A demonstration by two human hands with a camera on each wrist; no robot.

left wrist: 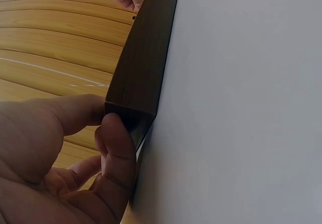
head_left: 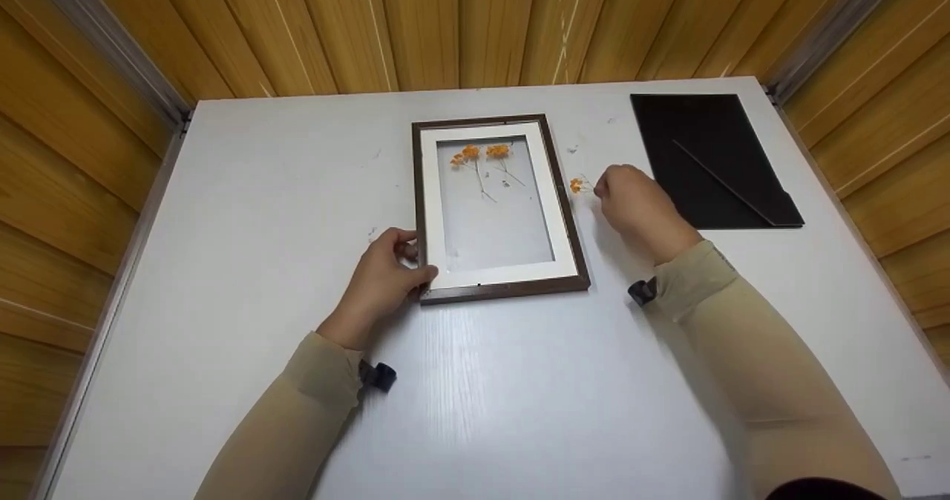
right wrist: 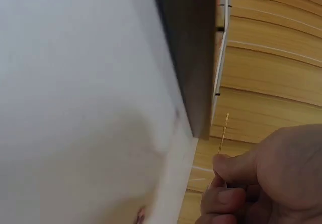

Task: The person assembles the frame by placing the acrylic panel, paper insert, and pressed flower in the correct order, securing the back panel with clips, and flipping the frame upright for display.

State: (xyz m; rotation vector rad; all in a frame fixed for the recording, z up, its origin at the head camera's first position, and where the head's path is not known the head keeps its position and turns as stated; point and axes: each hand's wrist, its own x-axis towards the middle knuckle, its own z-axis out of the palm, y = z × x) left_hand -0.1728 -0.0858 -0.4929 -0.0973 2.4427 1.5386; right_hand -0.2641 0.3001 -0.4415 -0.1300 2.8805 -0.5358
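Observation:
A dark brown picture frame (head_left: 505, 291) with a white mat lies mid-table. My left hand (head_left: 386, 270) grips its lower left edge, thumb over the top and fingers against the side; the left wrist view shows this grip at the frame's corner. Two sprigs of orange dried flowers (head_left: 470, 151) lie in the upper part of the mat's window. Just off the frame's right side, my right hand (head_left: 634, 203) pinches the thin stem of a smaller orange flower sprig (head_left: 576, 185), its blossoms pointing toward the frame. In the right wrist view the stem tip (right wrist: 226, 121) stands up from the fingertips.
A black backing board (head_left: 712, 129) with a slanting strip (head_left: 724, 181) across it lies at the right of the white table (head_left: 260, 188). Small dark bits (head_left: 572, 149) lie near the frame. Wood-panelled walls (head_left: 415, 25) stand behind and at both sides.

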